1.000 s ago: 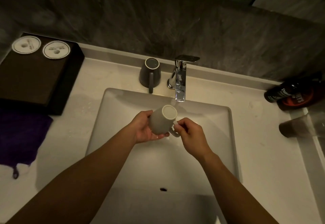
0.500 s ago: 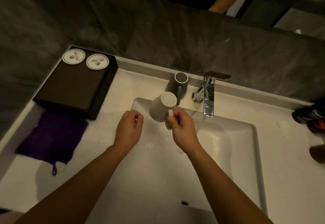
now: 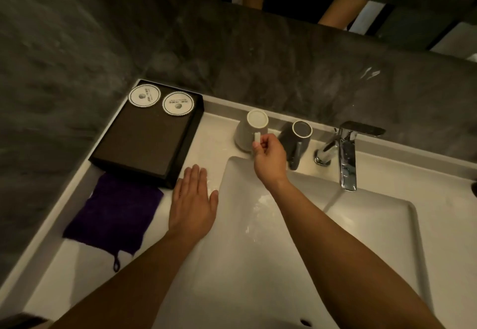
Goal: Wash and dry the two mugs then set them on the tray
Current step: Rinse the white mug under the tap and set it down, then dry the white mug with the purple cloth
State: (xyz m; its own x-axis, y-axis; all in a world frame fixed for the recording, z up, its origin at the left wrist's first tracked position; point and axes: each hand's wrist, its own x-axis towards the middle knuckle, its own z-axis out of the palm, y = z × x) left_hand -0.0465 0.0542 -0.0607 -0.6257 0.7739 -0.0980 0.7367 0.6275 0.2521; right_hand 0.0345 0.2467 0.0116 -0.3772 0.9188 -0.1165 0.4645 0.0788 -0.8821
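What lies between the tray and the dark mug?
The white mug, upside down, its handle pinched by the right hand; bare counter separates it from the tray. Seen in the head view.

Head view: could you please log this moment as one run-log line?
right hand: pinches white mug by handle | mug: base-up, left of dark mug | left hand: open, near tray | tray: holds no mugs

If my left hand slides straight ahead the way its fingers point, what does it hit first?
The left hand probably grazes the right wall of the black tray; its thumb side faces bare counter beside the white mug. Depth is unclear.
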